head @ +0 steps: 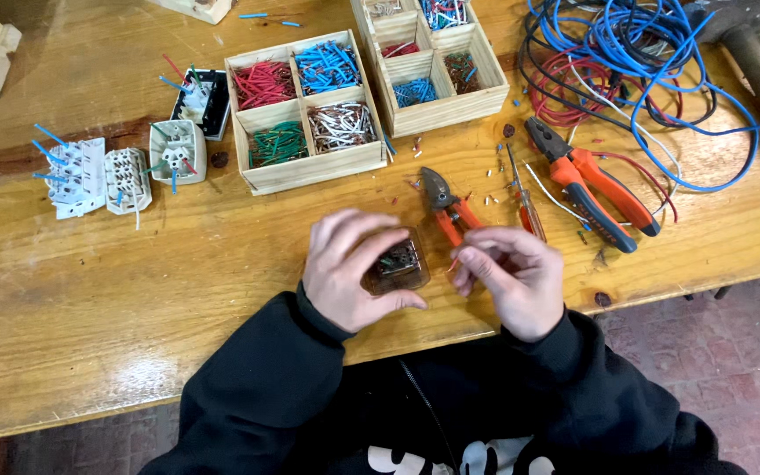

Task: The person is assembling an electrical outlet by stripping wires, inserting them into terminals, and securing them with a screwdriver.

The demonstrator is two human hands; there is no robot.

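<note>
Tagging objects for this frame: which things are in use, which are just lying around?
In use: left hand holding small socket block; right hand pinching a short red wire.

Lying about: small cutters, orange pliers, wire trays, cable tangle, white sockets.

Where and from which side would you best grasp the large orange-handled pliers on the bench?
Probably by the two handles of the large orange-handled pliers, coming from above at the lower right end. They lie flat, handles splayed toward the table edge, jaws pointing up-left toward the wire tangle.

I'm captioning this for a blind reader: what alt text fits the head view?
A person's left hand holds a small clear-cased electrical part over a wooden table, while the right hand pinches a short wire piece beside it. Behind lie orange-handled pliers, wooden boxes of sorted wire pieces and tangled cables.
</note>
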